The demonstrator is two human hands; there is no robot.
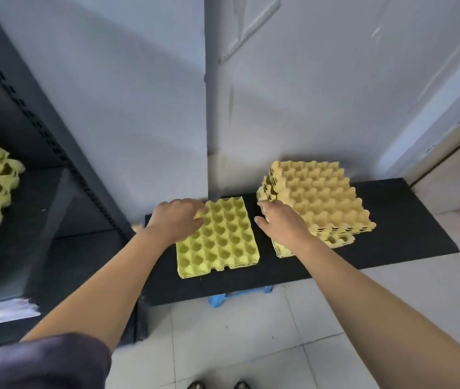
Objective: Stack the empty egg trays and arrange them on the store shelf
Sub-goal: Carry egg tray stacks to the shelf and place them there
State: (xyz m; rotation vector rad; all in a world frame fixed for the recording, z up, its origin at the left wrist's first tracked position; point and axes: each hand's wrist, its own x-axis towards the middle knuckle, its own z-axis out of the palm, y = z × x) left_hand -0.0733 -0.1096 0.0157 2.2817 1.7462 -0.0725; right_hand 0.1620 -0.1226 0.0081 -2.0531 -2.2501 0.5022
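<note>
L hand (178, 217) curled on empty green tray (220, 240), R hand (279, 224) – fingers (272, 206) spread – touching tray stack (324, 197)

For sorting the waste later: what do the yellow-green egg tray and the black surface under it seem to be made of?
The yellow-green egg tray: likely moulded paper pulp, matte; soft-edged cups, no shine. The black surface: matte, thin and flat, perhaps a rubber or foam mat, or a painted board; the picture leaves it open.
</note>
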